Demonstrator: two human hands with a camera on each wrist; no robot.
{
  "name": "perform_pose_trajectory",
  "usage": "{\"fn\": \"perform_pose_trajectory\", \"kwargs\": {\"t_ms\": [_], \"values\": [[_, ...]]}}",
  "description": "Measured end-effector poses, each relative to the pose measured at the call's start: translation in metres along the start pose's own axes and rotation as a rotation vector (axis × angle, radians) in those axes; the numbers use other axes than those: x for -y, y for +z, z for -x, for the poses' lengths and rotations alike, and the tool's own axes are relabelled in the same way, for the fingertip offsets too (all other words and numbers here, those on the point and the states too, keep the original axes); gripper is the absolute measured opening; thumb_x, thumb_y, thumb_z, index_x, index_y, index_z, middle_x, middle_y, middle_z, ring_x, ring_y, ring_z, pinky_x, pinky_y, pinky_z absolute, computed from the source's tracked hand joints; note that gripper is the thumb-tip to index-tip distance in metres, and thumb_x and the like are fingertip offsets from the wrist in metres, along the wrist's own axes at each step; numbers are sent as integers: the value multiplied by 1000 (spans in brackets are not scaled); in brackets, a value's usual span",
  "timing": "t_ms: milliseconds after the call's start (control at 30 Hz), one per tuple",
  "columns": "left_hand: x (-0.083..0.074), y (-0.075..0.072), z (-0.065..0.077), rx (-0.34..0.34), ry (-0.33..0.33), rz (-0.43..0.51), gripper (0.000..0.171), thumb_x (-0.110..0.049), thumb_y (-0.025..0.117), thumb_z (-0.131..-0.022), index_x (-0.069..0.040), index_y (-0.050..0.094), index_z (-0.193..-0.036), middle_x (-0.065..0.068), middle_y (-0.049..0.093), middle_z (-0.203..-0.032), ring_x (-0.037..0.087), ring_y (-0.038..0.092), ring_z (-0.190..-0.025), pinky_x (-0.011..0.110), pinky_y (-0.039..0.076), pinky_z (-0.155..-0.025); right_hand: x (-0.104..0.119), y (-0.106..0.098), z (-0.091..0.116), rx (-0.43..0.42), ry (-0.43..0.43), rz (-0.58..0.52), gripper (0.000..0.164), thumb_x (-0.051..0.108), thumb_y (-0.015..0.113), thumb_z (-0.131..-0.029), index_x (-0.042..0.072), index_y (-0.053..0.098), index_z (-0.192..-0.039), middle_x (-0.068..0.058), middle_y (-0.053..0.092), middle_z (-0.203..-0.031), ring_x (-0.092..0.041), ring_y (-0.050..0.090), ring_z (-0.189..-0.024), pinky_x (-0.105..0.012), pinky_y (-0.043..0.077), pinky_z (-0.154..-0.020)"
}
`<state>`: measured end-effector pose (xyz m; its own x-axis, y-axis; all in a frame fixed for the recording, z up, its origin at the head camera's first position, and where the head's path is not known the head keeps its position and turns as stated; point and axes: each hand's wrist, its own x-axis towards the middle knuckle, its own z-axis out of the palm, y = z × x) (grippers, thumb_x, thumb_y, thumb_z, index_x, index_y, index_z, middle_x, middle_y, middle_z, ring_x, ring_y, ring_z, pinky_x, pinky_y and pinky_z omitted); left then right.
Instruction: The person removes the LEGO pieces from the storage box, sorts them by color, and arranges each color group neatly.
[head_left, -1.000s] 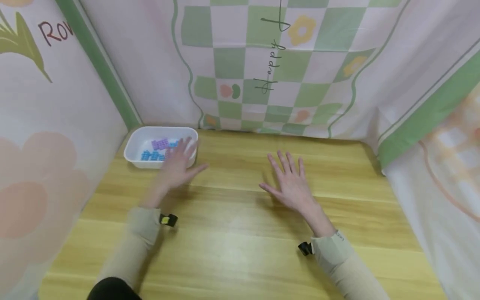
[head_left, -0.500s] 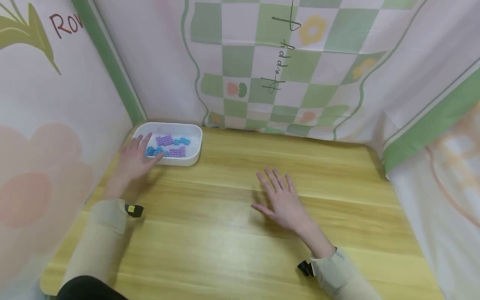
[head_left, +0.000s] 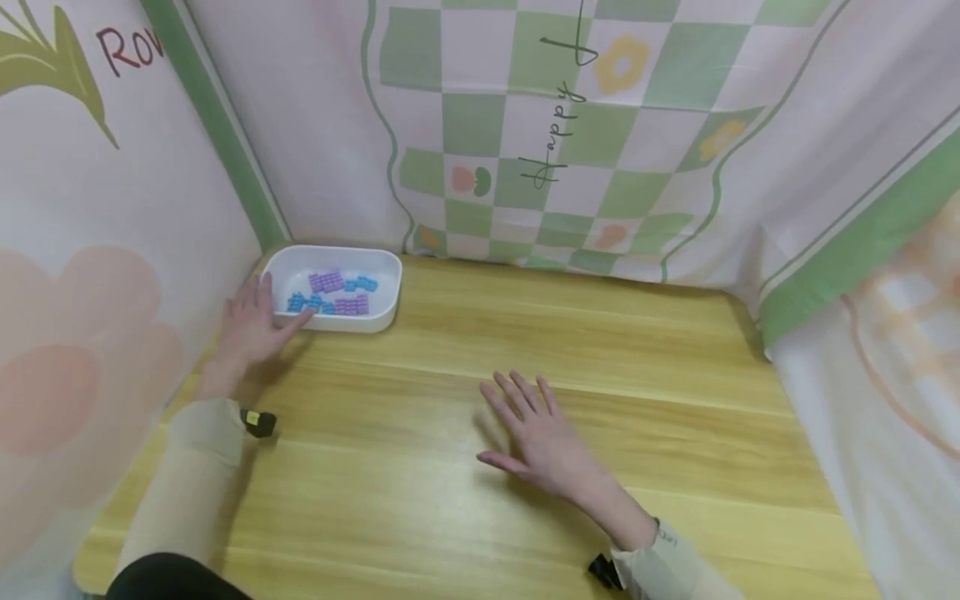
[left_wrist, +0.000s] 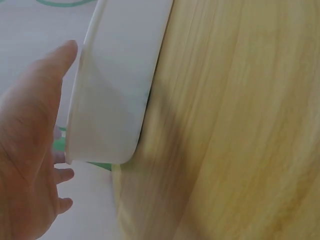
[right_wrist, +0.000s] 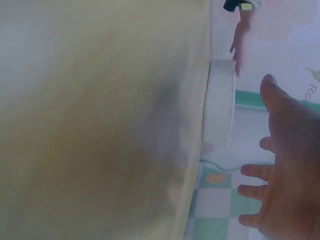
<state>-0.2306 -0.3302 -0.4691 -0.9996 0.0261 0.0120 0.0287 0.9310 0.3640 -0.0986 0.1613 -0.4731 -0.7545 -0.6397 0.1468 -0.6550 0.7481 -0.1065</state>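
Observation:
A white plastic tub (head_left: 382,310) stands at the back left of the wooden table, with purple building blocks (head_left: 326,282) and blue building blocks (head_left: 306,302) inside. My left hand (head_left: 251,327) is at the tub's near left corner, fingers spread and holding nothing. In the left wrist view the thumb (left_wrist: 62,59) is beside the tub's rim; whether it touches cannot be told. My right hand (head_left: 543,446) hovers over the middle of the table, its fingers extended and apart, with nothing in it. Behind that hand the tub's side (right_wrist: 218,105) shows in the right wrist view.
The wooden table (head_left: 420,500) reaches back to a curtain (head_left: 480,117) with green checks. A white cloth wall with a pink flower (head_left: 52,400) runs along the left, close to my left arm. More printed cloth (head_left: 885,350) hangs at the right.
My left hand has moved left from above the tub to its near left corner. My right hand has drawn back toward me and slightly left. The blocks stay in the tub.

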Motion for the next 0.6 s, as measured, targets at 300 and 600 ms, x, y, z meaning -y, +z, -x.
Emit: {"fn": "perform_pose_trajectory", "kwargs": {"t_ms": [300,600], "values": [[12,0,-17,-55,14,19,122,-78,50,-103,4,-5,-174,44,13,-175,66,19,-161,87,11,-129,6,9,5,-17,-17,-8,93,73,52,-105,12,34,-173,-22,41,-175,-46,42,-161,-72,33,-132],[23,2,-27,-80,5,59,112,-74,53,-104,-6,1,-177,45,23,-171,70,29,-153,90,22,-121,5,11,8,11,-18,-33,92,76,45,-107,12,34,-173,-22,45,-173,-45,43,-161,-71,32,-133]]}}
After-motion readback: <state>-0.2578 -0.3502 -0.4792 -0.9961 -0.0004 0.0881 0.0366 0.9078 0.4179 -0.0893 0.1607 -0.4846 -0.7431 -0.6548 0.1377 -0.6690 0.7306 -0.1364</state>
